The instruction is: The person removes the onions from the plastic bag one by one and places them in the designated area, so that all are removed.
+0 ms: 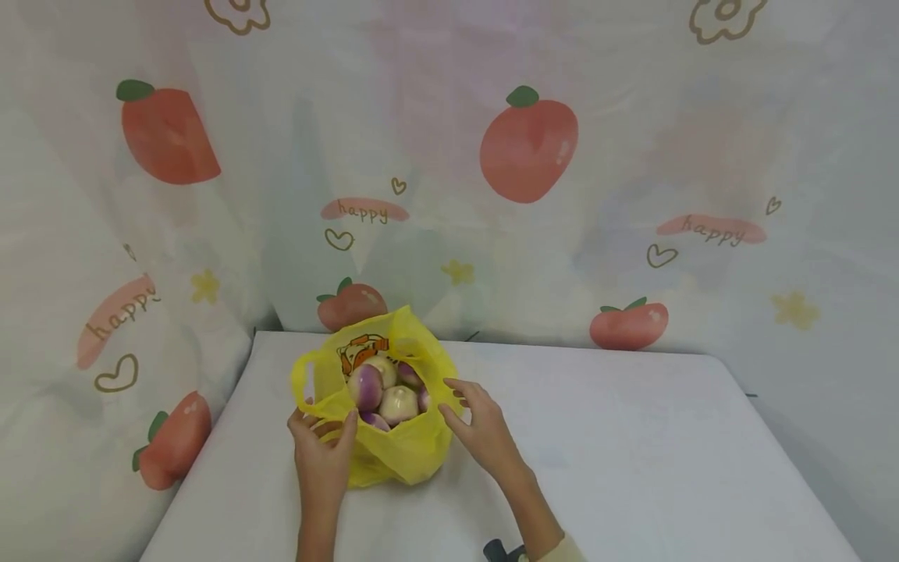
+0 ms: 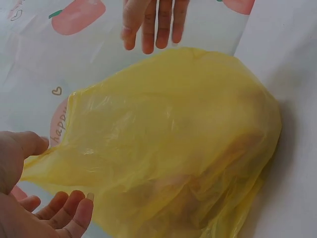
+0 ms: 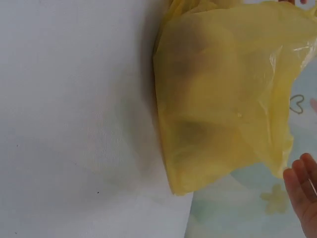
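Observation:
A yellow plastic bag (image 1: 400, 453) stands on the table with its mouth open toward me. Several round purple-and-white turnips (image 1: 399, 404) sit inside, visible through the opening. My left hand (image 1: 321, 445) is at the bag's left side, just under the handle loop (image 1: 300, 382). In the left wrist view its thumb and fingers (image 2: 74, 213) are spread apart, with the bag's handle strip between them. On the other side, my right hand (image 1: 485, 429) has its fingertips at the right rim, thumb and fingers apart. Thin plastic hides the lower turnips.
A white-covered table (image 1: 632, 453) extends to the right of the bag. Behind and left hangs a curtain (image 1: 435, 156) printed with fruit and hearts. A small dark object (image 1: 495, 549) shows at the bottom edge beside my right sleeve (image 1: 565, 550).

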The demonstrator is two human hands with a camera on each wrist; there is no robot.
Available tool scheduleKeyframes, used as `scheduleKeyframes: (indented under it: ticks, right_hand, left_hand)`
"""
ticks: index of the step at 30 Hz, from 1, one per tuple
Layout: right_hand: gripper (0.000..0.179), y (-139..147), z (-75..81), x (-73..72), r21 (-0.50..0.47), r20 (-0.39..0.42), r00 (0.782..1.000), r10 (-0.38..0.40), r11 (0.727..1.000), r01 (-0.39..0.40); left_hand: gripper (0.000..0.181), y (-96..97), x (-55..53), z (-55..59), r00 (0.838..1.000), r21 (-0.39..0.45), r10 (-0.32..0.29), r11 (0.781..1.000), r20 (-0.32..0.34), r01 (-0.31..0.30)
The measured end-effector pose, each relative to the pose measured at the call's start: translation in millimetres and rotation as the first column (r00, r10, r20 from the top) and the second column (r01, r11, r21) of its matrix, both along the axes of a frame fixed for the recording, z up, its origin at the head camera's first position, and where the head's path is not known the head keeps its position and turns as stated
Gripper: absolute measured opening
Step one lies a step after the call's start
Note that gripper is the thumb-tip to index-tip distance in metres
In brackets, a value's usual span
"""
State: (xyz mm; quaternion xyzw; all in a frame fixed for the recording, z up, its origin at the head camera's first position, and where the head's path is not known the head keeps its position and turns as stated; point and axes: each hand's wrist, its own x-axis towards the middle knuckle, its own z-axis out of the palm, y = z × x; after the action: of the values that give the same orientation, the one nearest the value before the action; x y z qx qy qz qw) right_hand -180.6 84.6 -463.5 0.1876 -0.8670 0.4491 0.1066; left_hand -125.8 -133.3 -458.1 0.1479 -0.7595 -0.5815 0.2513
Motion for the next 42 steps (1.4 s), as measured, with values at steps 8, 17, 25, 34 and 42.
scheduleKeyframes:
  ticks: [8, 17, 25, 34, 42]
  right_hand:
    - [0.037, 3.3, 3.0, -0.6, 0.024, -0.017, 0.999, 0.028, 0.999, -0.028]
    - [0.039, 4.1, 6.5, -4.7, 0.055, -0.035, 0.998, 0.049, 0.997, -0.047]
    - [0.040, -2.9, 8.1, -10.0, 0.074, -0.037, 0.994, 0.100, 0.993, -0.097]
    - [0.039, -16.6, 10.2, -12.0, 0.110, 0.002, 0.982, 0.187, 0.976, -0.187]
    - [0.043, -32.4, 14.0, -18.8, 0.201, -0.027, 0.965, 0.259, 0.947, -0.249]
  left_hand:
    - [0.051, -5.0, -1.0, 0.4, 0.998, -0.073, -0.026, 0.997, 0.055, 0.030]
    - [0.049, -11.2, 3.6, -0.7, 0.993, -0.018, -0.033, 0.999, 0.111, 0.035]
    - [0.048, -8.7, 6.6, -3.7, 0.993, 0.007, -0.045, 0.999, 0.111, 0.044]
    - [0.042, -4.4, 12.0, -4.6, 0.993, 0.049, -0.036, 0.998, 0.115, 0.030]
    - [0.042, -5.4, 12.4, -5.4, 0.993, 0.051, -0.042, 0.998, 0.112, 0.036]
